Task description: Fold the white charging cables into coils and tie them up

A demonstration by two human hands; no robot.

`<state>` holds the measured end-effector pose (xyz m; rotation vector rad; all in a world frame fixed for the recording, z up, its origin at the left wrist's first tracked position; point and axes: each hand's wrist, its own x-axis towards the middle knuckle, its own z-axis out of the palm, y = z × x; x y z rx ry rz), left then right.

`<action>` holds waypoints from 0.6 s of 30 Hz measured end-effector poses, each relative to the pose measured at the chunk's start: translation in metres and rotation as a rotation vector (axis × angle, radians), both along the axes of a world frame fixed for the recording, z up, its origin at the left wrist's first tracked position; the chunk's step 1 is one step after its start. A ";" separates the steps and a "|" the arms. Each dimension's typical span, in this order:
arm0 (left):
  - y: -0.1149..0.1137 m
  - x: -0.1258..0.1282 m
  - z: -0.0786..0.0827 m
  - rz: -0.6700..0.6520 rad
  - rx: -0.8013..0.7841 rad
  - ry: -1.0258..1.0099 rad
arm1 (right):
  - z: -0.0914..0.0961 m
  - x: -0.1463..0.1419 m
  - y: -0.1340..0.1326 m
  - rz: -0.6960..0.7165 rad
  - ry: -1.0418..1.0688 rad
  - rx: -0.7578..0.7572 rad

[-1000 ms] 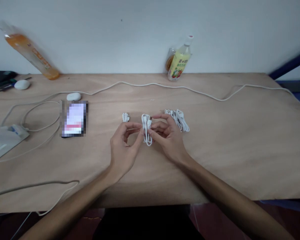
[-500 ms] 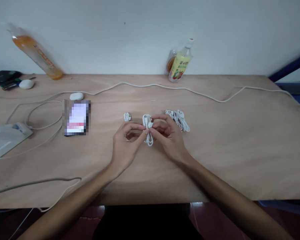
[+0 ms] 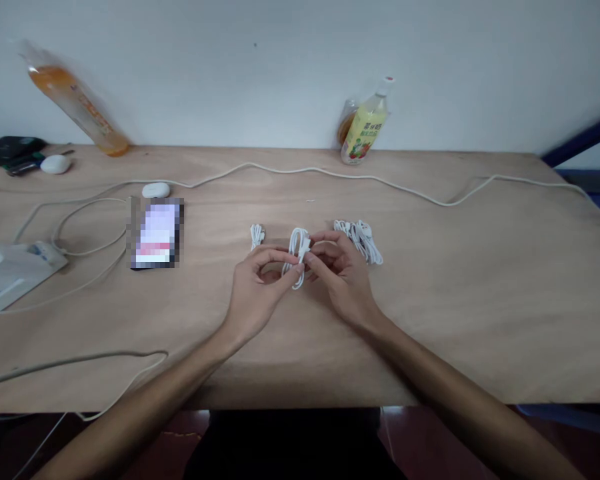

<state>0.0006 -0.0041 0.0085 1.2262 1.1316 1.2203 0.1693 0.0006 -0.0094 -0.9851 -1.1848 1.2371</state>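
A white charging cable [image 3: 298,240], folded into a loop-shaped bundle with its plug ends near the top, is held between both hands above the table. My left hand [image 3: 263,283] pinches its middle from the left with thumb and forefinger. From the right, my right hand [image 3: 343,273] grips the bundle near the plug, thumb and fingers closed on it. Just beyond my left hand lies a small bundled white cable [image 3: 257,235]. Behind my right hand rests a larger group of bundled white cables [image 3: 363,240], partly covered by the fingers.
A long white cord [image 3: 310,170] runs across the wooden table [image 3: 480,300]. To the left are a phone [image 3: 157,233], a white earbud case [image 3: 156,191] and a white package [image 3: 15,280]. An orange drink bottle [image 3: 80,110] and a yellow-labelled bottle [image 3: 367,127] stand by the wall.
The held cable bundle has tilted, its top leaning right, and the plug ends have turned. Both hands remain on it. The whole view has shifted slightly.
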 end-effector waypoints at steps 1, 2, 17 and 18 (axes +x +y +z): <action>0.000 0.000 0.000 -0.004 0.016 0.028 | -0.001 0.000 0.000 -0.002 -0.001 -0.009; 0.000 -0.001 0.000 -0.010 0.032 0.062 | -0.002 0.001 0.000 -0.003 -0.005 -0.020; 0.000 -0.003 0.002 -0.062 0.113 0.230 | 0.003 0.000 0.000 0.039 -0.028 -0.115; -0.001 -0.002 0.002 -0.044 0.103 0.219 | 0.003 0.001 0.000 0.045 -0.022 -0.124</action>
